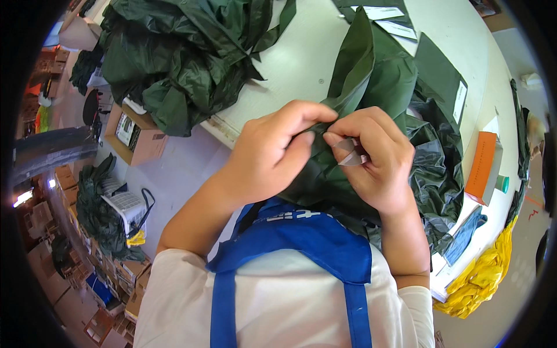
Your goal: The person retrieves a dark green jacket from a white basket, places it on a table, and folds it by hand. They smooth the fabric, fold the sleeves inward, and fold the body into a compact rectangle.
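A dark green coated-fabric garment (386, 75) hangs over the table edge and down in front of me. The thumb and fingers of my left hand (270, 153) close on a fold of it. Close beside, my right hand (380, 156) is also closed, its fingertips at the same fold. A small shiny greyish piece (351, 152), curved like a bent strip, shows between the right thumb and curled fingers; its exact kind cannot be made out. The fabric between the fingertips is partly hidden by the hands.
A large heap of dark green garments (180, 58) covers the table's far left. At the right lie more crumpled green fabric (438, 162), an orange box (483, 168), blue cloth (466, 235) and a yellow bundle (478, 275). An open carton (136, 136) and a white basket (127, 209) stand leftward.
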Demonstrator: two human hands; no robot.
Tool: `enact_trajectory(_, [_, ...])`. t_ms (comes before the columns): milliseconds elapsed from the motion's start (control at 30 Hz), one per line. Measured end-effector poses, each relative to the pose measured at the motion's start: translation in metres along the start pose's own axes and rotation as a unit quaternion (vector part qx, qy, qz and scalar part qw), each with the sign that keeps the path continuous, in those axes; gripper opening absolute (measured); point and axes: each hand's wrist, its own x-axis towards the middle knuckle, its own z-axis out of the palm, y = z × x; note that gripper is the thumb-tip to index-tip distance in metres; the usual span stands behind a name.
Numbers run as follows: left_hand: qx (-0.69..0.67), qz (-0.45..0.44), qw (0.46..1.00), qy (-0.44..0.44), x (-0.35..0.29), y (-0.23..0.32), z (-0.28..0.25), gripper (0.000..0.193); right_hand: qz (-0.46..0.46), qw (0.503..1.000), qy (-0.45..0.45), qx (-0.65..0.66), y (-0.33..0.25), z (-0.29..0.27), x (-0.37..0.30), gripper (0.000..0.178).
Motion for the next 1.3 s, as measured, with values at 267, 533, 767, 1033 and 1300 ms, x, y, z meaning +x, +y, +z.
enact_trajectory(267, [-0.078,-0.208,0.975,-0.03,-0.055,-0.042,-0.07,0.02,0.392,0.846,0.157,-0.326,0.165,-0.039,-0.035,0.099])
enact_trajectory(533, [0.252,-0.327,0.911,-0.008,-0.078,-0.092,-0.106,0.015,0.39,0.847,0.262,0.249,0.164,-0.05,-0.065,0.033])
enact_trajectory(767, [0.414,-0.288,0.863,-0.039,-0.042,-0.086,-0.089,0.023,0.298,0.855,0.277,0.322,0.096,-0.067,-0.091,0.042])
enact_trajectory(1033, [0.307,0.181,0.934,-0.03,0.086,-0.029,0.017,0.056,0.283,0.747,0.304,0.518,0.067,-0.077,-0.112,0.04])
enact_trajectory(1300, [-0.133,-0.048,0.952,-0.27,0.122,0.02,0.051,0.017,0.321,0.574,0.364,0.66,0.06,-0.105,-0.145,0.037])
